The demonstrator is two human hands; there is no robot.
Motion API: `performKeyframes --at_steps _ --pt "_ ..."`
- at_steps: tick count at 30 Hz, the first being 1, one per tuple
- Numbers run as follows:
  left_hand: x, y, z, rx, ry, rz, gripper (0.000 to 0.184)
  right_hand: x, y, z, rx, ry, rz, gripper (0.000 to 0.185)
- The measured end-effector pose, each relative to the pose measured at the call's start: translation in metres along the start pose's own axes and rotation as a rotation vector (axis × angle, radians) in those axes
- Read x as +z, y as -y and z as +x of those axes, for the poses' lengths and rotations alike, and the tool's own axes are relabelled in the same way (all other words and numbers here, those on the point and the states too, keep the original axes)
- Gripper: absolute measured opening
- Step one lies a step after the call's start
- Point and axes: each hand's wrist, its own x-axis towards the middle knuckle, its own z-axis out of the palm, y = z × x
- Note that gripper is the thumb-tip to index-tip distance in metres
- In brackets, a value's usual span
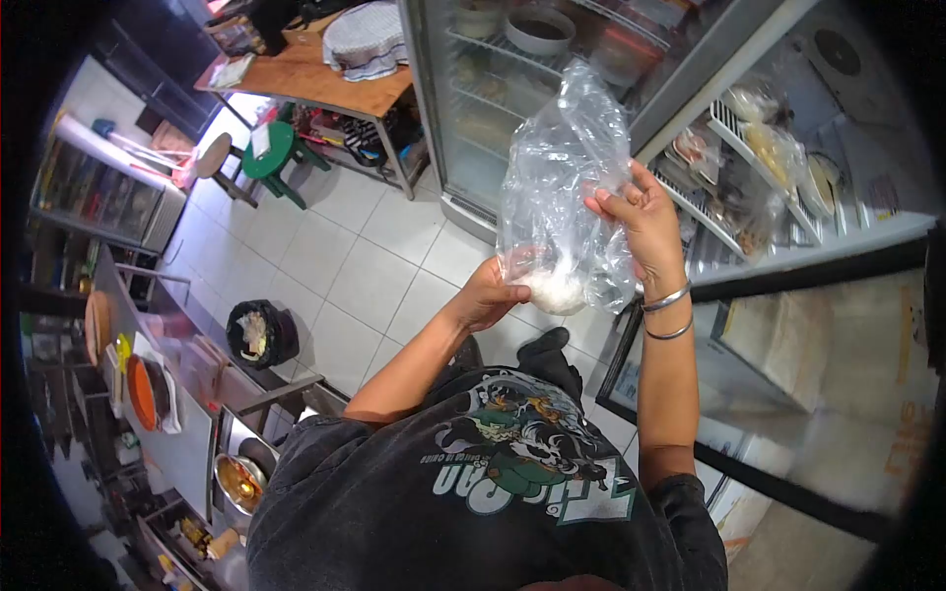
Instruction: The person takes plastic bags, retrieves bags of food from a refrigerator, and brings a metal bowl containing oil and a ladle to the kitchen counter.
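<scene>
A clear plastic bag (557,167) hangs upright in front of my chest, with a rounded white clump (558,290) at its bottom. What the white stuff is, I cannot make out. My left hand (487,295) grips the bag low on its left side, thumb against the white clump. Higher up on the right, my right hand (639,222) pinches the crumpled plastic between thumb and fingers. Two silver bangles circle the right wrist. Beyond the hands, an open fridge (729,148) shows wire shelves with bagged food.
A fridge door (778,355) stands open at my right. Ahead are a glass-fronted cabinet (473,108) and a wooden table (325,84). A green stool (271,153) and a lined bin (261,333) are on the tiled floor. An orange bowl (146,392) sits on the left counter.
</scene>
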Motion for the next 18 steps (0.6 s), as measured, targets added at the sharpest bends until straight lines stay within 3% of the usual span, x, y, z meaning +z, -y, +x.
performKeyframes --at_steps 4,9,11,12,13,15,18 --pt "0.002 0.013 -0.012 -0.047 -0.003 -0.02 0.06 -0.005 -0.004 -0.017 -0.004 -0.021 0.005 0.061" --pt "-0.018 0.041 -0.026 0.04 -0.174 -0.135 0.049 -0.019 -0.007 -0.049 0.033 -0.021 -0.102 0.061" --pt "-0.019 0.052 -0.037 0.02 -0.228 -0.194 0.048 -0.032 -0.031 -0.072 -0.166 -0.056 -0.47 0.063" --pt "-0.02 0.054 -0.041 0.01 -0.294 -0.257 0.048 -0.028 -0.022 -0.091 -0.15 -0.004 -0.719 0.065" --pt "-0.022 0.059 -0.047 0.003 -0.257 -0.358 0.048 -0.022 -0.015 -0.114 -0.119 0.041 -0.97 0.068" --pt "-0.026 0.071 -0.057 -0.046 -0.217 -0.547 0.047 -0.023 -0.036 -0.15 -0.301 -0.01 -1.296 0.072" --pt "-0.009 0.088 -0.071 -0.08 -0.306 -0.453 0.042 -0.016 -0.043 -0.192 -0.399 -0.193 -1.452 0.068"
